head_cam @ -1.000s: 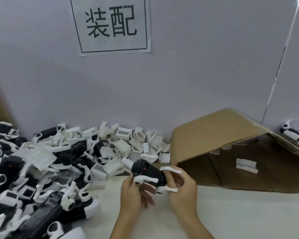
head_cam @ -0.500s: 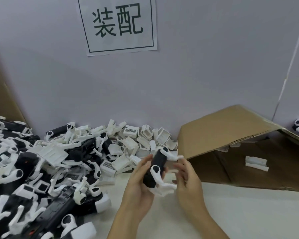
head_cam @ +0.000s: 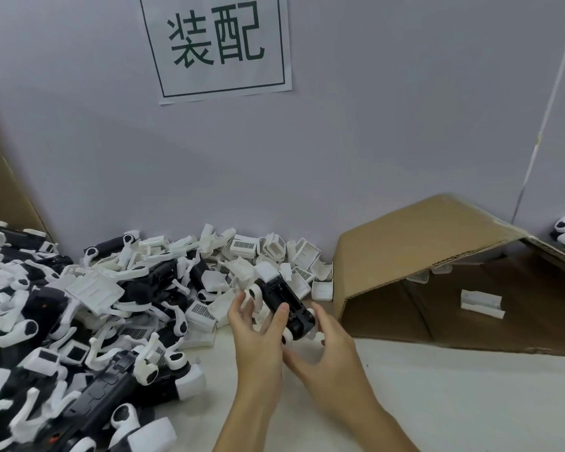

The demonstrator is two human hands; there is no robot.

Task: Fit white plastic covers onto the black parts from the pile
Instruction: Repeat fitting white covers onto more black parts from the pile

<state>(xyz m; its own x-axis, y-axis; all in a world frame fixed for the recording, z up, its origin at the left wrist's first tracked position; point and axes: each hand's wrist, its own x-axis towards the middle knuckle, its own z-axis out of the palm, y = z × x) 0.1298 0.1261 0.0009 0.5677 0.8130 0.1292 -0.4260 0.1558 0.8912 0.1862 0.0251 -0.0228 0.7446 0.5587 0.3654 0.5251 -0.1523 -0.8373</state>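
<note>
Head view. Both hands worked at centre, above the near bench. The left hand gripped a black part, thumb lying across its near side and fingers curled behind it; the part was tilted, its far end pointing up and left. The right hand cupped the part's near right end, fingers loosely curved; whether it truly clasped the part could not be told. White arms stuck out from the held part, but no cover was visibly in either hand.

A big pile of black parts and white pieces filled the left; loose white covers lay heaped at the far wall. A cardboard box lay on its side at right with one white piece inside. Judged: plenty left to fit.
</note>
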